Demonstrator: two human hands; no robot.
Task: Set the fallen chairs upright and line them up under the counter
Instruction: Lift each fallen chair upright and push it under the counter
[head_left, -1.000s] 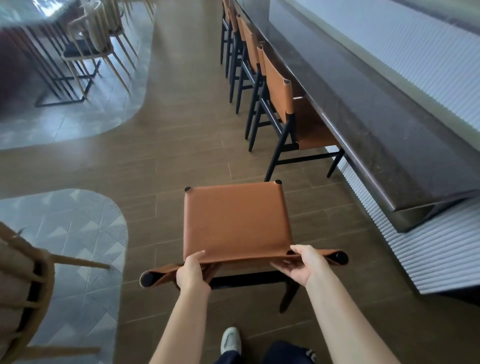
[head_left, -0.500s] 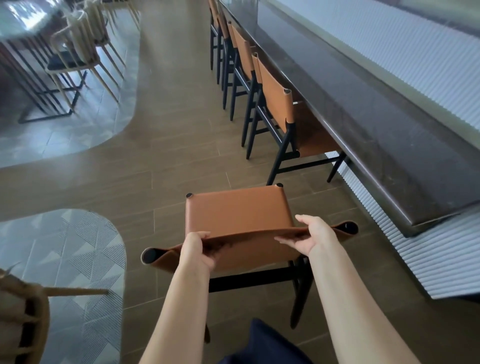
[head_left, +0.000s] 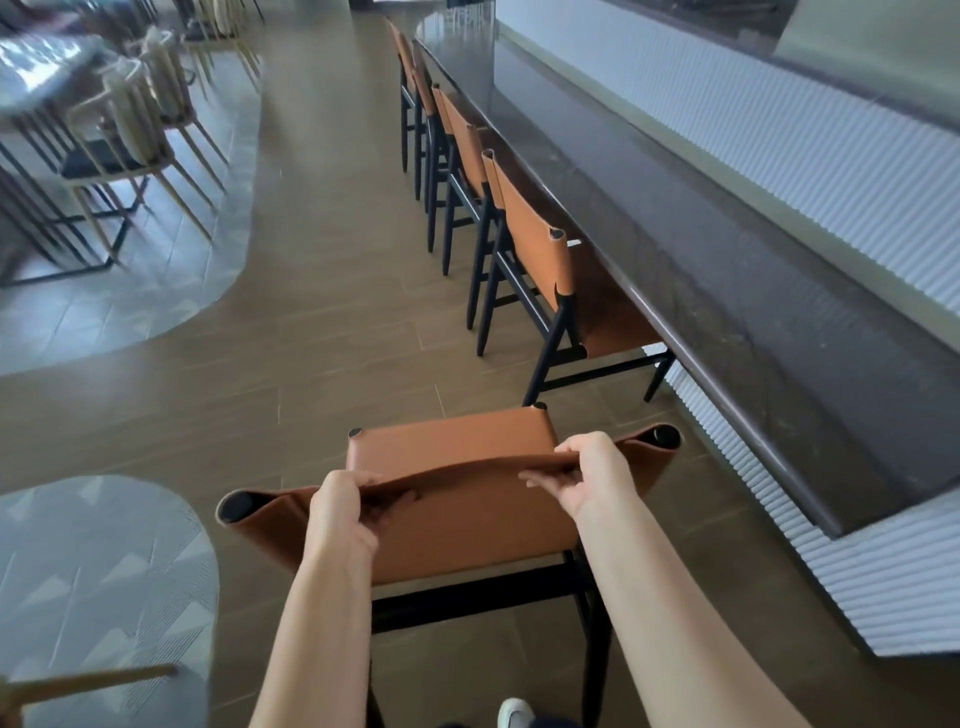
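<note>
The left hand (head_left: 343, 506) and right hand (head_left: 587, 478) are both gripping the top edge of the chair (head_left: 452, 452) back, with the fingers curling over the leather. The chair is standing upright just off the near end of the counter (head_left: 727, 291), seat pointing along it, outside the row (head_left: 530, 244) sitting tucked under the counter. Righting looks done and lining up is in hand. The next move is calling for a turn toward the counter and a push under its edge.
</note>
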